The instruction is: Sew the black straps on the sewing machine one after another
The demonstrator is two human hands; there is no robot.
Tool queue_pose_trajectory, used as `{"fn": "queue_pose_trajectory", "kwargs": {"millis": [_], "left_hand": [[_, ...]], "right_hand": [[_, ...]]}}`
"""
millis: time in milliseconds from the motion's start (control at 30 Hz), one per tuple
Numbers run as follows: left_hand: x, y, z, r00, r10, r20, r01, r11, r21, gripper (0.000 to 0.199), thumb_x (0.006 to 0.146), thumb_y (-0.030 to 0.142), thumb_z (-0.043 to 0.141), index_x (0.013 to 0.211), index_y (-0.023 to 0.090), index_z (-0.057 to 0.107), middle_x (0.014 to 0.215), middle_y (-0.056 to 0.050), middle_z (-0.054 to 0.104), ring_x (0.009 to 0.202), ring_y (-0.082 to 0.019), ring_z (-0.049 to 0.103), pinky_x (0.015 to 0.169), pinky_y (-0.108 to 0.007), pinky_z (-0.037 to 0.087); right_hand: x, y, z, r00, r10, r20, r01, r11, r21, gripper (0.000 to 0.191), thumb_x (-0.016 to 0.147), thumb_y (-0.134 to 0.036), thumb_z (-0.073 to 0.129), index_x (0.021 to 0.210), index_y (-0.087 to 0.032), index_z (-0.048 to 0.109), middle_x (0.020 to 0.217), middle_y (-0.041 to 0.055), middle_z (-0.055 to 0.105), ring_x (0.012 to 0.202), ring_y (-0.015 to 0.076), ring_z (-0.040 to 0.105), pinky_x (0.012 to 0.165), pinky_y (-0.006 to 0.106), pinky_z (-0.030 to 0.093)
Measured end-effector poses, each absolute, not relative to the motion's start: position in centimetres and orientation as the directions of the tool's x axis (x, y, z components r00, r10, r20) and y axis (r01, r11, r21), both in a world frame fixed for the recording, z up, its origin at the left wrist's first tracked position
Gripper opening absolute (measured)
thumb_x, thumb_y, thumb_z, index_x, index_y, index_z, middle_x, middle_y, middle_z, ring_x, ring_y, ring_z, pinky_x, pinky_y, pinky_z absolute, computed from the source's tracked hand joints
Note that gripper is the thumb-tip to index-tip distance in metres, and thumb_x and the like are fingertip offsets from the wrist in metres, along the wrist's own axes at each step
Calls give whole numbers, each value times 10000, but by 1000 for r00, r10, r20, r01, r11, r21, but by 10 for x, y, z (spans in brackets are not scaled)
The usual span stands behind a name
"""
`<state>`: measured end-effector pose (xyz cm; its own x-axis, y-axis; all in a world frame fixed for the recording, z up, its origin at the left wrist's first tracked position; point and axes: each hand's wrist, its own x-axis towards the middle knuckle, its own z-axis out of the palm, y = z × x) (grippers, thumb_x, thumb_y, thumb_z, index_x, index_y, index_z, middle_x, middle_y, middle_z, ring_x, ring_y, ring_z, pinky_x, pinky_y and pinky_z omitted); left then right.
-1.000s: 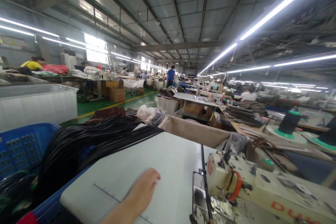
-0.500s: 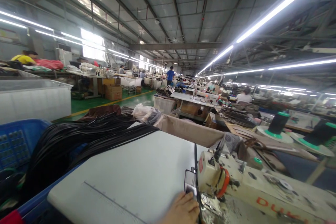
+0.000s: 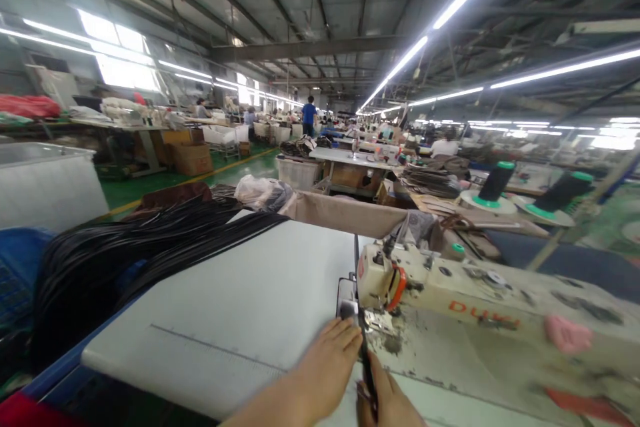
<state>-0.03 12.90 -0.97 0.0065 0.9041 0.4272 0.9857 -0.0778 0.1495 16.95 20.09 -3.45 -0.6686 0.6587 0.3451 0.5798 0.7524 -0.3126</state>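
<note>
A narrow black strap (image 3: pixel 361 330) runs front to back past the needle end of a cream sewing machine (image 3: pixel 465 297). My left hand (image 3: pixel 330 353) lies flat on the white table, its fingers stretched out along the strap's left side. Just in front of their tips is a small metal plate (image 3: pixel 349 308) with a dark wire frame. Nearer to me, my right hand (image 3: pixel 389 392) is closed around the front part of the strap, which bends between thumb and fingers. The strap's lower end is partly hidden by that hand.
A thick bundle of black straps (image 3: pixel 100 260) hangs over the table's left edge by a blue crate (image 3: pixel 23 273). A printed ruler (image 3: pixel 215 348) marks the white tabletop (image 3: pixel 240 287). Black thread cones (image 3: pixel 493 185) stand behind the machine. A beige cloth-lined bin (image 3: pixel 345 215) borders the far side.
My right hand has come into view at the bottom, holding the strap. The left hand stays beside the machine, with more of its forearm showing. The whole view has shifted towards the right and down.
</note>
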Motion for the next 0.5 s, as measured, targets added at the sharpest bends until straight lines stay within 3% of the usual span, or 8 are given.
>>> {"fn": "queue_pose_trajectory", "kwargs": {"millis": [200,500], "left_hand": [[1,127,-4,-11,935,353,978,-63,198,468,1007,144,460,1468,151,543,1542,-91,571,1466,-250,491,1250,-434,369],[2,124,-7,-17,927,374,980,-60,192,469,995,118,447,1452,154,550,1534,-103,577,1451,-244,508,1242,-455,364]], "right_hand": [[175,186,6,-707,665,242,616,746,-252,501,954,-201,504,1449,-144,557,1165,132,775,912,249,779,754,314,595],[180,184,8,-662,647,379,538,762,-360,352,1046,-316,445,1321,-168,609,1106,100,784,886,233,771,731,317,572]]}}
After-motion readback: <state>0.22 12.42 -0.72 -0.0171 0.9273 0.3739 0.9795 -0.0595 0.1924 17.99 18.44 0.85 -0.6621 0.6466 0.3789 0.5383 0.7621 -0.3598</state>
